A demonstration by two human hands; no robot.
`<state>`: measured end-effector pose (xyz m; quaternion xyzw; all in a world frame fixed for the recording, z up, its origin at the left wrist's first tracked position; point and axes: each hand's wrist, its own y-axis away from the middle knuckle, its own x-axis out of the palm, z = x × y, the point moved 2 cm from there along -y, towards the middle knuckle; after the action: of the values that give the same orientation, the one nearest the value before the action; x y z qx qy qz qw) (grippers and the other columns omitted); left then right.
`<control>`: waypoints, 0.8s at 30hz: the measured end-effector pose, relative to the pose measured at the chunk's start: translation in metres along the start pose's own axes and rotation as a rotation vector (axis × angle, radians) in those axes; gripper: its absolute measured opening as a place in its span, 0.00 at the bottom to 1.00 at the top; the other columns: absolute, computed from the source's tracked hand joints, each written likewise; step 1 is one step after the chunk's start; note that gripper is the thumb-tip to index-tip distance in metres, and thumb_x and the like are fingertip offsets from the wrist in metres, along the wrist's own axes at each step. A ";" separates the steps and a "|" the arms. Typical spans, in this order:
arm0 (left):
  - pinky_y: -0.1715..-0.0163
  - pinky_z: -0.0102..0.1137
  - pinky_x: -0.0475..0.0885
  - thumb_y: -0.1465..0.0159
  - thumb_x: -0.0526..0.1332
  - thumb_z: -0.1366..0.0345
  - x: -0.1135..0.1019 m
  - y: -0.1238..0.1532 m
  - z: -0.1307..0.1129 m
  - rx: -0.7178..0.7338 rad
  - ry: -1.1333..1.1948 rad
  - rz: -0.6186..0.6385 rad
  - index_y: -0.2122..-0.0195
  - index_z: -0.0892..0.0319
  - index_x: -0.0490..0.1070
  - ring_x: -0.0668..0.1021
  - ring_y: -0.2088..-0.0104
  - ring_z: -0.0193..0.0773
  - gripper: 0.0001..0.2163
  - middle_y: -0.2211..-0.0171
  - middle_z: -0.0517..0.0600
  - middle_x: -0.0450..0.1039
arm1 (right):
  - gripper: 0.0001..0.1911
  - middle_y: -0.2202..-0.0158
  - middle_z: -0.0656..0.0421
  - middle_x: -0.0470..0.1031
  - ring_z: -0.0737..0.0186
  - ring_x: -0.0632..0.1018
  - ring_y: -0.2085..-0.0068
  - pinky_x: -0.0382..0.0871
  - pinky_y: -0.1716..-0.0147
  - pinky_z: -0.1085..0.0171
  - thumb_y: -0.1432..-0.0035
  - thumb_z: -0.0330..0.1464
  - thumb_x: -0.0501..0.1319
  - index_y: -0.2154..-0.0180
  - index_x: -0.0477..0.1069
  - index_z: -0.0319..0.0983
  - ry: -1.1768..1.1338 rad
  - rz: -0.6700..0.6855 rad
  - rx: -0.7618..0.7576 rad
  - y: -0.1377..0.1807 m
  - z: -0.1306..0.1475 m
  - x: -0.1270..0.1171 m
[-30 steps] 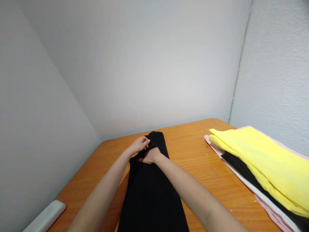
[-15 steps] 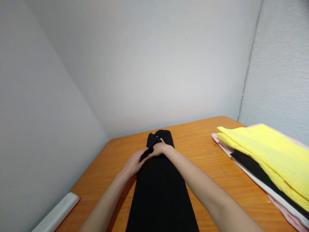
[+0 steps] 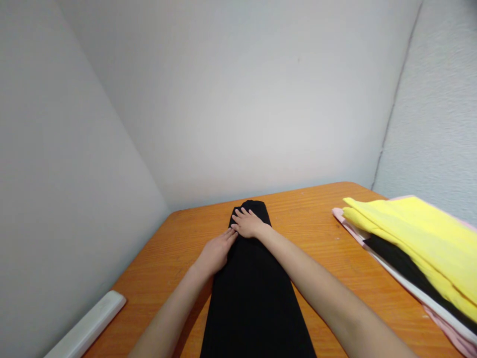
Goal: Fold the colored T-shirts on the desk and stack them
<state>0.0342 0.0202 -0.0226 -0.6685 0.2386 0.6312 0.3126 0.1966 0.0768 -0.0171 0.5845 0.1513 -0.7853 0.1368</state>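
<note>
A long black garment [image 3: 255, 298] lies folded in a narrow strip down the middle of the orange wooden table [image 3: 316, 248], running away from me. My left hand [image 3: 218, 251] rests flat on the strip's left edge, fingers stretched out and together. My right hand [image 3: 248, 223] lies flat on the far end of the strip, fingers spread. Neither hand holds anything; both press on the black cloth, and their fingertips nearly touch.
A stack of folded clothes [image 3: 417, 248] sits at the table's right: yellow on top, black, white and pink beneath. A white flat bar [image 3: 87, 325] lies at the near left edge. Grey walls close in on the left, back and right.
Both hands went from pinching and tucking the garment's far end to lying flat on it. The left hand slid back toward me along the left edge. The camera shifted slightly.
</note>
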 end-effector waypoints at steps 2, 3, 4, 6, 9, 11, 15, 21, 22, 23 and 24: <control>0.35 0.38 0.56 0.47 0.48 0.83 0.002 0.002 0.002 0.018 0.002 0.030 0.33 0.60 0.51 0.55 0.33 0.38 0.38 0.32 0.54 0.49 | 0.33 0.30 0.57 0.43 0.47 0.44 0.32 0.39 0.36 0.45 0.33 0.49 0.41 0.33 0.50 0.41 -0.020 0.037 0.023 0.001 -0.006 0.014; 0.35 0.38 0.55 0.48 0.48 0.84 0.004 0.003 0.004 0.024 0.006 0.045 0.33 0.61 0.50 0.54 0.33 0.38 0.39 0.32 0.54 0.47 | 0.35 0.30 0.59 0.41 0.47 0.43 0.32 0.38 0.36 0.45 0.34 0.51 0.39 0.32 0.47 0.42 -0.029 0.042 0.028 0.002 -0.010 0.019; 0.35 0.38 0.55 0.49 0.48 0.85 0.006 0.004 0.005 0.029 0.012 0.055 0.33 0.61 0.50 0.52 0.33 0.38 0.39 0.32 0.55 0.46 | 0.36 0.30 0.60 0.39 0.48 0.42 0.31 0.37 0.36 0.45 0.34 0.53 0.37 0.32 0.45 0.43 -0.035 0.039 0.028 0.003 -0.013 0.022; 0.34 0.39 0.54 0.50 0.48 0.85 0.009 0.005 0.007 0.040 0.027 0.064 0.32 0.62 0.48 0.49 0.32 0.38 0.41 0.31 0.55 0.43 | 0.37 0.30 0.60 0.39 0.50 0.41 0.31 0.36 0.36 0.46 0.35 0.54 0.36 0.32 0.44 0.43 -0.031 0.021 0.019 0.003 -0.019 0.025; 0.34 0.40 0.53 0.51 0.48 0.86 0.015 0.007 0.008 0.053 0.032 0.065 0.32 0.62 0.45 0.46 0.32 0.39 0.42 0.31 0.56 0.39 | 0.37 0.30 0.60 0.40 0.50 0.43 0.31 0.36 0.35 0.47 0.35 0.55 0.36 0.32 0.45 0.43 -0.017 -0.004 0.016 0.003 -0.021 0.026; 0.34 0.41 0.53 0.49 0.47 0.85 0.017 0.006 0.007 0.046 0.013 0.067 0.32 0.63 0.45 0.46 0.32 0.40 0.40 0.31 0.57 0.39 | 0.37 0.30 0.60 0.42 0.51 0.44 0.31 0.37 0.35 0.48 0.35 0.55 0.36 0.32 0.46 0.44 -0.009 -0.021 0.016 0.002 -0.020 0.027; 0.35 0.42 0.55 0.42 0.46 0.81 0.015 0.001 0.000 0.019 -0.020 0.076 0.32 0.65 0.46 0.48 0.32 0.42 0.33 0.32 0.60 0.42 | 0.34 0.31 0.60 0.44 0.51 0.46 0.32 0.39 0.36 0.48 0.33 0.51 0.37 0.32 0.48 0.44 0.024 -0.051 0.013 0.004 -0.017 0.026; 0.34 0.46 0.47 0.35 0.49 0.71 -0.016 0.019 -0.016 -0.019 -0.074 -0.015 0.34 0.62 0.52 0.50 0.32 0.46 0.27 0.32 0.58 0.46 | 0.31 0.31 0.54 0.43 0.51 0.44 0.32 0.34 0.35 0.50 0.35 0.43 0.48 0.34 0.54 0.37 0.182 -0.195 -0.098 0.032 0.003 0.001; 0.34 0.46 0.45 0.34 0.51 0.68 -0.023 0.028 -0.020 -0.009 -0.075 -0.048 0.34 0.61 0.52 0.49 0.32 0.46 0.26 0.31 0.57 0.45 | 0.32 0.31 0.53 0.43 0.51 0.44 0.32 0.33 0.35 0.51 0.36 0.43 0.50 0.35 0.55 0.36 0.204 -0.209 -0.130 0.042 0.007 -0.005; 0.33 0.45 0.44 0.33 0.52 0.66 -0.031 0.039 -0.025 0.010 -0.063 -0.069 0.34 0.59 0.52 0.48 0.31 0.45 0.26 0.31 0.56 0.44 | 0.32 0.31 0.52 0.43 0.51 0.45 0.32 0.33 0.35 0.51 0.36 0.43 0.51 0.35 0.56 0.35 0.221 -0.215 -0.157 0.052 0.009 -0.011; 0.33 0.44 0.44 0.32 0.52 0.63 -0.037 0.050 -0.031 0.035 -0.039 -0.075 0.34 0.58 0.52 0.48 0.31 0.44 0.26 0.31 0.54 0.44 | 0.32 0.31 0.51 0.44 0.51 0.45 0.32 0.34 0.35 0.52 0.37 0.42 0.51 0.36 0.56 0.34 0.234 -0.215 -0.176 0.064 0.011 -0.016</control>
<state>0.0168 -0.0392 0.0090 -0.6589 0.2182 0.6277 0.3524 0.2166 0.0143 -0.0039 0.6383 0.2961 -0.7056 0.0842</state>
